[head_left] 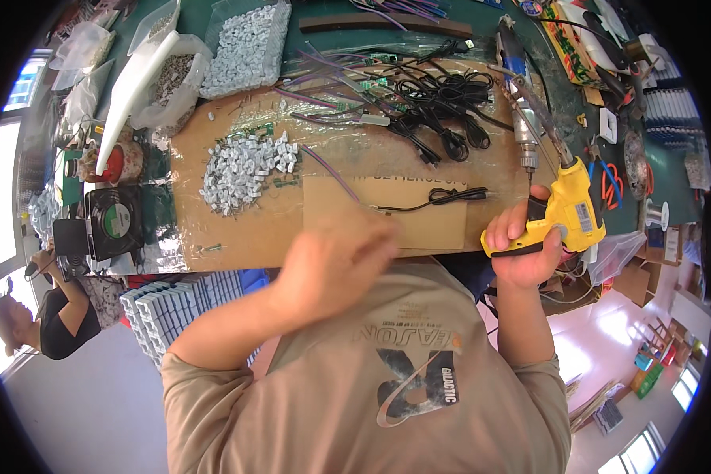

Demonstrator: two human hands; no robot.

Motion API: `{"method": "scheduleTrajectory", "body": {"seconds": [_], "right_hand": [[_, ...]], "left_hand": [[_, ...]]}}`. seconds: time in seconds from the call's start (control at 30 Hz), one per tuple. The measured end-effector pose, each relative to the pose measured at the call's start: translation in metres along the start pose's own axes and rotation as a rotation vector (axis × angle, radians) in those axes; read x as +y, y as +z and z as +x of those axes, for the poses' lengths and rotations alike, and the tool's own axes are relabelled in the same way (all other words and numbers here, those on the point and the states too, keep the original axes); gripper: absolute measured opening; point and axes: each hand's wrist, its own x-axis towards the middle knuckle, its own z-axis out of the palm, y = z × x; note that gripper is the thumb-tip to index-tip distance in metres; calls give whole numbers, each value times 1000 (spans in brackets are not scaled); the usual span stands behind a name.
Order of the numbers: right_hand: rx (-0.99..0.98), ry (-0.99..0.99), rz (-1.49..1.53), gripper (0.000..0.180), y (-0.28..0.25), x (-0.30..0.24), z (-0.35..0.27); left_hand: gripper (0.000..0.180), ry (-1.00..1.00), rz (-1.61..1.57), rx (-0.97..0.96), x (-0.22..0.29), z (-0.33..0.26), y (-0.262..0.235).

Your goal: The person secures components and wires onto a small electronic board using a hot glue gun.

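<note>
My right hand point(527, 245) is wrapped around the handle of a yellow hot glue gun point(578, 207) with a black trigger, held at the table's front right edge. My left hand point(344, 257) hovers over the near edge of a flat cardboard piece point(430, 225); its fingers are smeared by motion. Just beyond it, a purple wire point(332, 170) and a black cable point(450, 196) run to a spot on the cardboard partly covered by this hand. To the left is a heap of small white plastic pieces point(245, 170).
Bundled black cables point(450, 103) and green circuit boards point(347, 103) with wires lie farther back. Behind the glue gun stands a blue-grey electric screwdriver point(517, 87). A clear bin point(245, 47) of white pieces and a black fan point(114, 221) are at left. Another person point(51, 316) is at far left.
</note>
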Motion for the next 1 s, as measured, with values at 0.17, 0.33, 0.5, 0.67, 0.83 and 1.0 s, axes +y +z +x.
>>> {"method": "scheduleTrajectory", "body": {"seconds": [0.17,0.33,0.5,0.67,0.83,1.0], "right_hand": [[-95,59,-33,68,15,1,-2],[-141,279,64,74,43,12,-3],[-118,410,25,86,67,33,2],[-20,419,72,84,68,44,2],[-83,385,14,79,68,45,5],[-118,398,-26,81,66,48,3]], "left_hand": [[31,567,861,381,-13,27,-33],[26,638,1037,299,-25,20,-31],[30,672,890,387,-42,6,-8],[35,698,856,354,-48,4,-7],[38,771,812,279,-49,4,-13],[40,825,868,246,-49,1,-17]]}}
